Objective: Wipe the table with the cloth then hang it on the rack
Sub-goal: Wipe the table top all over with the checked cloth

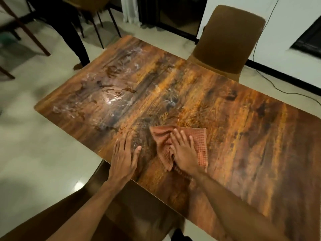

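A long wooden table with a glossy grain fills the middle of the view. A crumpled orange-pink waffle cloth lies near the table's near edge. My right hand presses flat on the cloth with fingers spread, covering its middle. My left hand rests flat on the bare wood just left of the cloth, fingers apart and holding nothing. White smeary streaks show on the far left part of the tabletop. No rack is in view.
A brown upholstered chair stands at the table's far side. Another person's dark trouser legs stand beyond the far left corner. A dark chair seat sits below me. A black cable runs over the pale tiled floor.
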The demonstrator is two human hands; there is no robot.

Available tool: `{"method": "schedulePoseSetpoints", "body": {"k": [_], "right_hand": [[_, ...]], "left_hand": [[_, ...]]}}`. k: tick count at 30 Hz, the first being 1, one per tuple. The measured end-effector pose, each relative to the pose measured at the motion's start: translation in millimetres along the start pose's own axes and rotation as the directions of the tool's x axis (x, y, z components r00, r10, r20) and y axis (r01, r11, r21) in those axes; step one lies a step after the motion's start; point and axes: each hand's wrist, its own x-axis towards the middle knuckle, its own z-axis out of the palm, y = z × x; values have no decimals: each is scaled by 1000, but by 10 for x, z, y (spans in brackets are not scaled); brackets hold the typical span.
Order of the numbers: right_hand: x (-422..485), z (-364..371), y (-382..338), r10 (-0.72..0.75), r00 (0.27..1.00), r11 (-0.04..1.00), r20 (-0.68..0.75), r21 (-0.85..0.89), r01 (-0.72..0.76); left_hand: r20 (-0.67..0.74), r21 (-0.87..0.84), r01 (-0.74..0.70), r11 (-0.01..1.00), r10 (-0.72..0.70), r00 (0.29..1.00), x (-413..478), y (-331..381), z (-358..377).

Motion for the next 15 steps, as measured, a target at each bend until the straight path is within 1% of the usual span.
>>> {"method": "schedulePoseSetpoints", "body": {"k": [1, 2, 3, 4, 5, 6, 7, 8, 9, 10, 11, 12, 13, 14, 15], "right_hand": [[162, -82, 132, 114, 993, 993, -8, 27, -114], [327, -141, 174, 193, 981, 980, -13, 55, -192], [435, -153, 97, 214, 977, 975, -21, 65, -212], [522, -126, -42, 167, 985, 985, -31, 54, -165], [538, -70, -221, 64, 998, 997, -24, 41, -63], [514, 9, -388, -71, 997, 997, -12, 27, 71], [512, 72, -438, -199, 980, 980, 4, 17, 199], [529, 88, -409, -292, 956, 956, 13, 19, 292], [612, 39, -249, -334, 942, 942, 9, 33, 334], [706, -24, -29, -314, 949, 949, -15, 20, 314], [805, -85, 240, -241, 970, 970, -38, 4, 242], [904, -168, 609, -120, 991, 993, -67, -5, 120], [975, -266, 946, 18, 995, 1000, -93, 4, -17], [1017, -363, 1281, 154, 981, 988, -119, 34, -151], [1029, -436, 1490, 251, 959, 968, -129, 63, -244]], "left_hand": [[-11, 4, 19, 1000, -19, 1000, 8, -22, -1], [-21, 6, 39, 999, -39, 999, 33, -30, 4], [-24, 6, 56, 998, -55, 998, 52, -21, 6], [-21, 3, 72, 997, -72, 997, 97, 6, 27], [-13, -3, 88, 996, -88, 996, 128, 47, 43], [-8, -8, 99, 995, -100, 995, 154, 94, 58], [-6, -6, 104, 995, -104, 995, 220, 170, 98], [-10, 2, 99, 995, -99, 995, 272, 234, 129], [-11, 17, 88, 996, -88, 996, 350, 320, 181], [-5, 29, 88, 996, -88, 996, 417, 398, 214], [6, 39, 91, 995, -91, 996, 488, 477, 254], [19, 43, 82, 996, -83, 996, 594, 592, 333], [21, 50, 59, 997, -60, 998, 678, 680, 397], [20, 57, 24, 998, -25, 999, 784, 785, 478], [25, 63, -9, 998, 7, 1000, 869, 871, 551]]}}
